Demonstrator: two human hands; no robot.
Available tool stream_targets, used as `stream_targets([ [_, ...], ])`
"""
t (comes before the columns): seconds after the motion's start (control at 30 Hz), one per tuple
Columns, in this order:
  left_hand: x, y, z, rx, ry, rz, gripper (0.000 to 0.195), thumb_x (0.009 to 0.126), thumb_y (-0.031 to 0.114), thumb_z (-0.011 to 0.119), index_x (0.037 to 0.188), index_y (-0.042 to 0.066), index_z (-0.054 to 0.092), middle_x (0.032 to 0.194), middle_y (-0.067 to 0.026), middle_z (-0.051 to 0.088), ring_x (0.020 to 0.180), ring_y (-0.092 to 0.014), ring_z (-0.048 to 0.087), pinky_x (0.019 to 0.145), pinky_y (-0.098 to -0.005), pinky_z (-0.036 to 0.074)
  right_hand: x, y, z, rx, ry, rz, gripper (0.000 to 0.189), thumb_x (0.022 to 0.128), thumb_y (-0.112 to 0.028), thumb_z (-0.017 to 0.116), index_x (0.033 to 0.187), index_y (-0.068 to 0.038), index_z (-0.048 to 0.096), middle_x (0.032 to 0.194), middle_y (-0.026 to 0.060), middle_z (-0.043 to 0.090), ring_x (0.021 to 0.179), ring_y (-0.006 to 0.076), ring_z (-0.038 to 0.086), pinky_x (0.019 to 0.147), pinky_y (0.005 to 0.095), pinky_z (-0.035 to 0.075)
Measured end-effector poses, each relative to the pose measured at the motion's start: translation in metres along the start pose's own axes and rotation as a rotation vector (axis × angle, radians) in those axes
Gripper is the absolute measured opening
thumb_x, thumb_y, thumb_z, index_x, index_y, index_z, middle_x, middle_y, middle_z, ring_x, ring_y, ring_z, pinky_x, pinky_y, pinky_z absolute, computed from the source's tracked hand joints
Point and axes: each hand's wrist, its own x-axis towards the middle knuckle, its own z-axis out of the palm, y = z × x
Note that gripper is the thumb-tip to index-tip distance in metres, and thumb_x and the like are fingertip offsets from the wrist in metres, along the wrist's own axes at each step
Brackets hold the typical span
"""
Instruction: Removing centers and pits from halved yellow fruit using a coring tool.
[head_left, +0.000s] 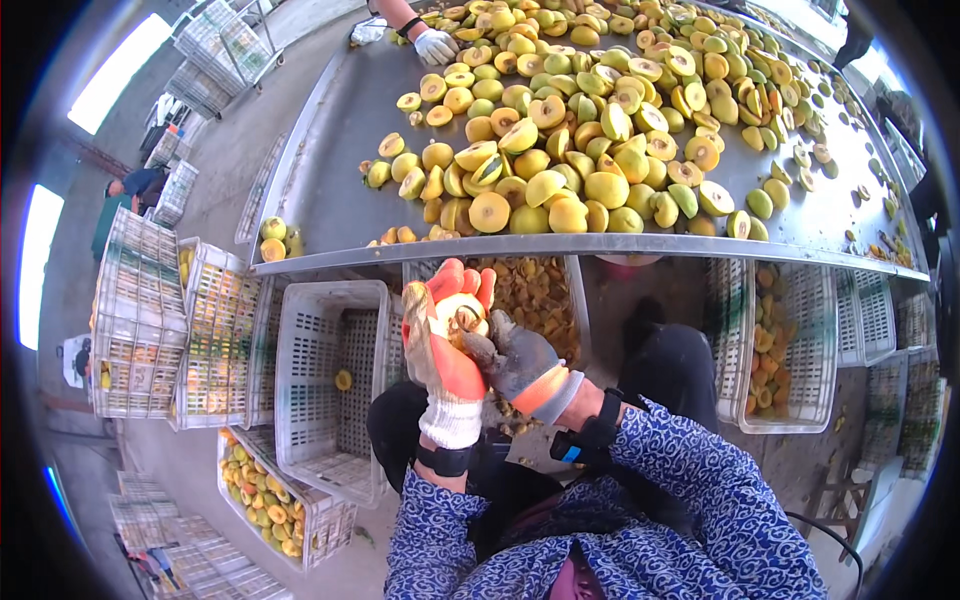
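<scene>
My left hand (448, 337), in a white knit glove with an orange-red coating, holds a halved yellow fruit (456, 313), its cut face up. Against that face rests the curved metal loop of a small tool (468, 318), gripped by my right hand (521, 360) in a grey and orange glove. The tool's handle is hidden in the fingers. Both hands are over my lap, just below the metal table's near edge (600, 244). Many halved yellow-green fruits (547, 187) lie heaped on the table. Under its edge stands a crate of fruit scraps (529, 300).
A plastic crate (330, 390) with one fruit piece stands at my left, and a fruit-filled crate (262, 495) beyond it. Stacked crates (142, 322) rise farther left. Another crate of fruit (787, 352) is at right. A co-worker's gloved hand (436, 46) rests at the table's far left.
</scene>
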Motion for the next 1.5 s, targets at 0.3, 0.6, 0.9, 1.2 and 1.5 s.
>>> stream_targets([
  [0.3,-0.001,0.003,-0.01,0.084,-0.088,0.019,0.038,0.096,0.036,0.064,0.101,0.0,0.071,0.11,-0.0156,0.069,0.096,-0.029,0.067,0.092,-0.0541,0.057,0.002,0.006,0.001,0.349,-0.264,0.145,0.042,0.102,-0.036,0.057,0.128,-0.003,0.057,0.105,0.0165,0.069,0.093,0.0289,0.065,0.084,0.0361,0.051],
  [0.6,-0.005,0.003,-0.009,0.144,-0.003,-0.068,0.041,0.094,0.039,0.067,0.098,-0.002,0.068,0.104,-0.0196,0.07,0.087,-0.033,0.071,0.076,-0.0509,0.063,0.002,-0.009,-0.017,0.385,-0.428,0.292,0.045,0.102,-0.048,0.052,0.111,-0.004,0.06,0.075,0.0064,0.065,0.053,0.0152,0.061,0.047,0.0302,0.045],
  [0.9,0.001,0.001,-0.005,0.171,-0.073,-0.1,0.041,0.096,0.036,0.065,0.1,-0.004,0.068,0.106,-0.0198,0.07,0.091,-0.033,0.07,0.085,-0.055,0.059,0.002,0.008,-0.005,0.446,-0.238,0.31,0.04,0.103,-0.039,0.055,0.12,-0.003,0.063,0.1,0.0065,0.069,0.088,0.0113,0.062,0.075,0.029,0.051],
  [1.2,0.0,0.003,0.004,0.263,-0.046,-0.103,0.034,0.095,0.031,0.065,0.101,-0.002,0.068,0.103,-0.0191,0.069,0.09,-0.032,0.069,0.079,-0.0511,0.062,0.009,-0.025,-0.033,0.518,-0.52,0.622,0.045,0.102,-0.052,0.05,0.113,-0.01,0.063,0.08,-0.0001,0.061,0.064,0.0085,0.055,0.055,0.0254,0.043],
  [1.5,0.005,0.001,0.012,0.397,-0.167,-0.114,0.042,0.096,0.037,0.064,0.102,-0.004,0.068,0.102,-0.0198,0.069,0.086,-0.032,0.071,0.075,-0.0492,0.063,0.013,0.015,-0.012,0.258,-0.193,-0.236,0.051,0.1,-0.059,0.048,0.097,-0.011,0.063,0.061,0.0053,0.058,0.047,0.0153,0.056,0.041,0.0272,0.038],
])
